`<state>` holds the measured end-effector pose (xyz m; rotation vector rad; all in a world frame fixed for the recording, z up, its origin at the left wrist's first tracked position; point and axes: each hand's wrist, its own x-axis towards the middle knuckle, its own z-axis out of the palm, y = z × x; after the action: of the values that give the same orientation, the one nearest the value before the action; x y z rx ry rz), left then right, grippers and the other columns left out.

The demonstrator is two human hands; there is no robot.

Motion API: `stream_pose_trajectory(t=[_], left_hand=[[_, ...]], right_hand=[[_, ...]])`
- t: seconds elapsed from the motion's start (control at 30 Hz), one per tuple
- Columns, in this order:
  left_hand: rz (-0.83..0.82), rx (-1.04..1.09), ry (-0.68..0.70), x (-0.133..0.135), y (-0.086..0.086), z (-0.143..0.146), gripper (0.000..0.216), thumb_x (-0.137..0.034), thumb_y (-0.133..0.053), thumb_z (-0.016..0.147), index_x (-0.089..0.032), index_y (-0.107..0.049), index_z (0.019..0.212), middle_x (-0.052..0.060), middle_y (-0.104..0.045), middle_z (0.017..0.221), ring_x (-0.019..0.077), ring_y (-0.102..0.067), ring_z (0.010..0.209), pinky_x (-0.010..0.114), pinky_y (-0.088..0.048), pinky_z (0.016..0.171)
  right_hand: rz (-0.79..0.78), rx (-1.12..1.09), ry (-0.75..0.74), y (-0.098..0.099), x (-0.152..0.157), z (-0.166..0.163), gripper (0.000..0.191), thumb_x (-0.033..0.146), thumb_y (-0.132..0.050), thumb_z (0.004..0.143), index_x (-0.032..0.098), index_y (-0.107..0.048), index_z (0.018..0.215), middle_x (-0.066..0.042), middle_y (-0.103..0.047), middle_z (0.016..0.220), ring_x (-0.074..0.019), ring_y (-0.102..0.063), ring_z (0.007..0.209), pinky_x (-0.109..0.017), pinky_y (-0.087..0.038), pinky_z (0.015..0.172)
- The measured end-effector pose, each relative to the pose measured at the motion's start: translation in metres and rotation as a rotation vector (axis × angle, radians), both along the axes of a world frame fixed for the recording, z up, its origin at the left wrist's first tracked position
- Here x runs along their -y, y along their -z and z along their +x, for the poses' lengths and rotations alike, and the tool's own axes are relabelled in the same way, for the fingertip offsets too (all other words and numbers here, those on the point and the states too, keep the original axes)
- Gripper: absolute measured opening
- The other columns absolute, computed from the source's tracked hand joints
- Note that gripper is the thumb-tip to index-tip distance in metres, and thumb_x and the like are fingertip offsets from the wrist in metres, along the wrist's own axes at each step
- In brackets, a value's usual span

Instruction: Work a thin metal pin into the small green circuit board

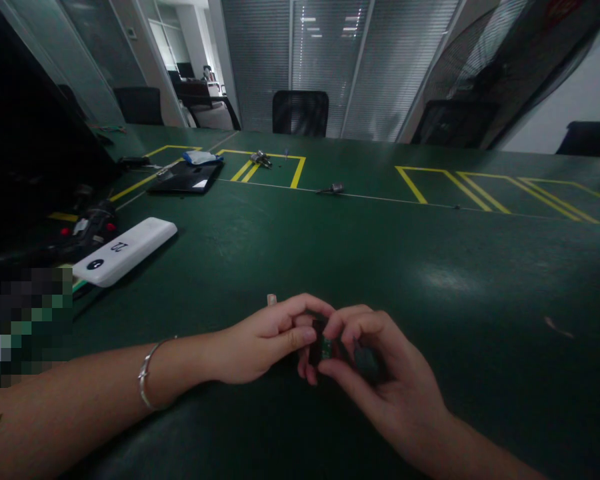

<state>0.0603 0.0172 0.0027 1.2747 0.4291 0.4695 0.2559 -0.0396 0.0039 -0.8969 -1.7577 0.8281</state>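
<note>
Both of my hands meet low at the centre of a green table (380, 267). My left hand (265, 340), with a silver bracelet on its wrist, pinches a small dark part (325, 347) that shows a bit of green. My right hand (380, 373) curls its fingers round the same part from the other side. The part is mostly hidden by my fingers. A tiny pale piece (271, 299) lies on the table just behind my left hand.
A white power bank (125, 251) lies at the left, beside a dark tool with red buttons (87, 230). Farther back are a black tablet (185, 177), a blue-white item (200, 157) and small metal parts (261, 159) (333, 189). Yellow lines mark the table. Chairs stand behind it.
</note>
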Motion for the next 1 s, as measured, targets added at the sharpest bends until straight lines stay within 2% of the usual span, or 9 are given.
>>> stream_pose_trajectory(t=[0.1,0.27,0.47,0.63,0.73,0.87,1.0], left_hand=[[-0.009,-0.004,-0.003,0.001,0.002,0.001,0.031,-0.038,-0.051,0.097,-0.014,-0.056,0.117,0.003,-0.060,0.084,0.0124,-0.061,0.071,0.025,-0.049,0.067],[0.009,-0.015,0.017,0.004,-0.003,0.001,0.036,-0.033,-0.058,0.094,-0.016,-0.054,0.126,0.004,-0.060,0.092,0.0125,-0.060,0.077,0.027,-0.050,0.074],[0.109,-0.061,-0.004,0.006,-0.008,0.003,0.032,-0.018,-0.051,0.095,-0.012,-0.051,0.127,0.014,-0.061,0.114,0.0195,-0.060,0.101,0.034,-0.048,0.088],[0.140,-0.061,-0.007,0.006,-0.010,0.004,0.032,-0.014,-0.049,0.093,-0.013,-0.051,0.125,0.015,-0.061,0.117,0.0210,-0.061,0.105,0.035,-0.048,0.089],[0.200,-0.127,-0.031,0.005,-0.009,0.002,0.031,-0.015,-0.050,0.091,-0.013,-0.052,0.122,0.013,-0.062,0.111,0.0204,-0.060,0.099,0.035,-0.048,0.086],[0.231,-0.212,-0.065,0.004,-0.007,-0.001,0.030,-0.016,-0.050,0.091,-0.014,-0.053,0.121,0.005,-0.061,0.093,0.0138,-0.055,0.076,0.027,-0.046,0.069],[0.218,-0.157,-0.096,0.003,-0.006,0.000,0.028,-0.012,-0.051,0.089,-0.015,-0.055,0.117,0.003,-0.060,0.086,0.0117,-0.054,0.072,0.024,-0.042,0.065]], right_hand=[[-0.018,-0.024,-0.008,0.001,0.000,0.000,0.025,0.009,-0.064,0.086,0.026,-0.048,0.092,0.001,-0.060,0.092,-0.0139,-0.064,0.084,-0.026,-0.054,0.072],[-0.027,-0.009,0.014,0.001,-0.002,-0.001,0.024,0.007,-0.063,0.085,0.025,-0.049,0.091,0.001,-0.061,0.089,-0.0135,-0.064,0.081,-0.026,-0.054,0.070],[0.052,0.066,0.016,0.001,-0.004,0.000,0.026,0.011,-0.071,0.081,0.025,-0.052,0.090,0.001,-0.067,0.092,-0.0138,-0.067,0.085,-0.024,-0.054,0.074],[0.081,0.109,0.019,-0.001,-0.004,0.001,0.024,0.011,-0.069,0.083,0.026,-0.053,0.092,0.000,-0.070,0.094,-0.0147,-0.069,0.085,-0.024,-0.055,0.073],[0.108,0.102,0.038,-0.002,-0.004,0.001,0.022,0.012,-0.068,0.084,0.026,-0.053,0.093,-0.001,-0.070,0.096,-0.0153,-0.070,0.084,-0.025,-0.055,0.073],[0.097,0.101,0.070,-0.001,-0.005,0.003,0.020,0.013,-0.066,0.085,0.026,-0.054,0.096,-0.002,-0.067,0.096,-0.0153,-0.067,0.084,-0.025,-0.055,0.072],[0.040,0.120,0.088,0.001,-0.006,0.005,0.018,0.014,-0.061,0.088,0.025,-0.054,0.099,-0.002,-0.063,0.099,-0.0159,-0.064,0.089,-0.027,-0.054,0.075]])
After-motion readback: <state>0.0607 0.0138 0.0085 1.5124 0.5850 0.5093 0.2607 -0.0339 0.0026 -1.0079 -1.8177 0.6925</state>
